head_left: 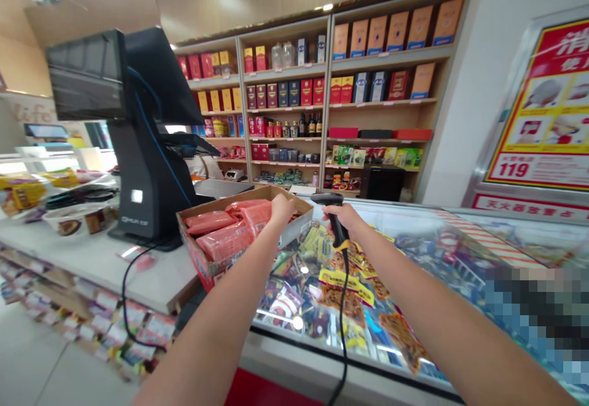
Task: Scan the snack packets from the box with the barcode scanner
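My left hand (281,208) grips the near rim of a cardboard box (201,259), whose flaps stand open. Inside the box lie several red-orange plastic-wrapped packets (225,240). My right hand (344,217) is closed around the handle of a black and yellow corded handheld barcode scanner (337,228), its head pointing up and away from me. The scanner's black cord (343,314) hangs down past the front of the display case. The box stands close to the scanner, with a small gap between my hands.
A glass-topped display case (396,213) of packaged snacks lies under my hands. To the left, a black POS terminal (142,142) stands on a white checkout counter (105,259). Behind are wooden shelves (322,105) of boxed goods and bottles. A red poster (538,111) hangs at right.
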Motion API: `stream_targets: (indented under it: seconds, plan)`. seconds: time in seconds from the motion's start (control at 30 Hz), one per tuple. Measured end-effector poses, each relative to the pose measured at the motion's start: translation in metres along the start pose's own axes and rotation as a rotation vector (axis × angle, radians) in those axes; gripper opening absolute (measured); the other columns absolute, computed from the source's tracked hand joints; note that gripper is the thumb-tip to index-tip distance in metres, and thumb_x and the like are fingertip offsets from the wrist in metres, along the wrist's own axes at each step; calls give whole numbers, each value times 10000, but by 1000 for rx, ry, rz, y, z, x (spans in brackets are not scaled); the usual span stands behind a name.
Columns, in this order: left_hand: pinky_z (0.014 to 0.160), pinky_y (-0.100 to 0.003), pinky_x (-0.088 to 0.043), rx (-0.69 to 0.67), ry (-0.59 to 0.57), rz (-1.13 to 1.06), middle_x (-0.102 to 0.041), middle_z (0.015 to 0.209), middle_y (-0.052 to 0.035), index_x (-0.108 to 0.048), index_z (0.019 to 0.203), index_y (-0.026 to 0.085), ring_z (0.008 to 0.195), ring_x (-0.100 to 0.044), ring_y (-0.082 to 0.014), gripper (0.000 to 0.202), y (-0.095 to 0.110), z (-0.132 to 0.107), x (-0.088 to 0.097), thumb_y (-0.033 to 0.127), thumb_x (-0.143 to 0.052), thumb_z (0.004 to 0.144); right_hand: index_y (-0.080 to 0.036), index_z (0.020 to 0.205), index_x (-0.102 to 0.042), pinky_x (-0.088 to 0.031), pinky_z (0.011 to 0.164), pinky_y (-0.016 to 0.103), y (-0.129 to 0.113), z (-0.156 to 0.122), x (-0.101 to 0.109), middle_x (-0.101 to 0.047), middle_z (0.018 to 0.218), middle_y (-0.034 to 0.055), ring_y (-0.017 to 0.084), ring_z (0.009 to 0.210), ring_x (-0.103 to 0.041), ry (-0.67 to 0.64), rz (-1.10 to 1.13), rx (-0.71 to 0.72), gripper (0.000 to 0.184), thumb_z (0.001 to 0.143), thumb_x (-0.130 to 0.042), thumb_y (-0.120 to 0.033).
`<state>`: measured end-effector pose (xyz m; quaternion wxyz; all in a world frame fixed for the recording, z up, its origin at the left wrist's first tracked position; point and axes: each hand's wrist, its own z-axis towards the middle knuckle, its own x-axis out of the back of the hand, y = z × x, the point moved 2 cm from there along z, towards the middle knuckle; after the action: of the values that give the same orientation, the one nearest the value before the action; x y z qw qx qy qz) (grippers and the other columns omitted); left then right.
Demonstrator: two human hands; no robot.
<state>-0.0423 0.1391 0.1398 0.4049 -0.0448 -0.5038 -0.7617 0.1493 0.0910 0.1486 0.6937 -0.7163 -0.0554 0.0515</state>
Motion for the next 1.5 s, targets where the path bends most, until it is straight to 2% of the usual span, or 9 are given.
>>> stream_targets:
  seconds: [0.1,0.27,0.43,0.53,0.67,0.77,0.87,1.13,1.5]
  plan:
    - [683,-260,-513,-16,-143,60,-710,738,-111,-705,839,105,793,-693,-220,156,7,-26,-12,213,-600,800,-149,592,-554,-433,340,238,13,-13,21,-560,407,22,121,304,-490,25,1,-33,229,810,-610,-196]
    - [726,-258,-513,-83,-658,370,-732,797,-124,-714,828,124,799,-703,-224,278,25,-76,-47,385,-622,803,-147,557,-566,-425,352,227,38,-32,63,-556,366,38,133,297,-508,107,-60,-12,266,800,-640,-224]
    - [832,-344,-503,-177,-805,582,-679,1118,-235,-678,1063,95,1066,-643,-345,634,27,-109,-81,601,-680,681,-151,566,-581,-433,360,222,65,-36,90,-561,366,32,128,302,-512,180,-24,-15,261,793,-651,-260]
    - [809,-310,-502,-153,-770,485,-691,1110,-188,-682,1019,132,1038,-650,-329,591,21,-114,-91,537,-770,597,-158,567,-575,-426,356,220,75,-36,93,-555,360,22,126,302,-508,164,-4,-7,256,770,-673,-280]
    - [681,-281,-508,-16,-765,275,-690,700,-68,-615,644,164,791,-680,-274,330,12,-109,-92,337,-849,491,-166,580,-579,-420,350,227,75,-40,87,-550,354,11,130,298,-502,131,-10,15,235,739,-691,-299]
    - [578,-278,-506,72,-800,42,-613,536,-7,-522,597,179,636,-668,-229,311,2,-99,-83,205,-822,524,-167,587,-586,-422,354,233,73,-42,84,-551,359,8,129,298,-497,121,-16,6,222,727,-693,-303]
    - [482,-255,-488,155,-789,-158,-623,525,1,-527,708,181,543,-662,-210,279,-12,-84,-66,174,-786,605,-168,582,-584,-423,357,237,73,-41,84,-558,369,11,129,305,-501,118,-8,15,212,714,-688,-296]
    - [530,-239,-558,260,-361,-772,-697,728,-45,-617,790,113,602,-690,-161,241,-16,-67,-57,234,-787,671,-160,618,-609,-408,371,239,68,-49,81,-582,394,17,125,322,-504,-27,-22,95,241,652,-688,-385]
    - [519,-232,-558,342,-278,-839,-707,699,-49,-632,723,103,577,-680,-144,145,-11,-76,-65,171,-758,701,-169,588,-575,-425,386,241,70,-55,72,-575,444,-8,117,352,-518,-141,-142,87,243,654,-688,-374]
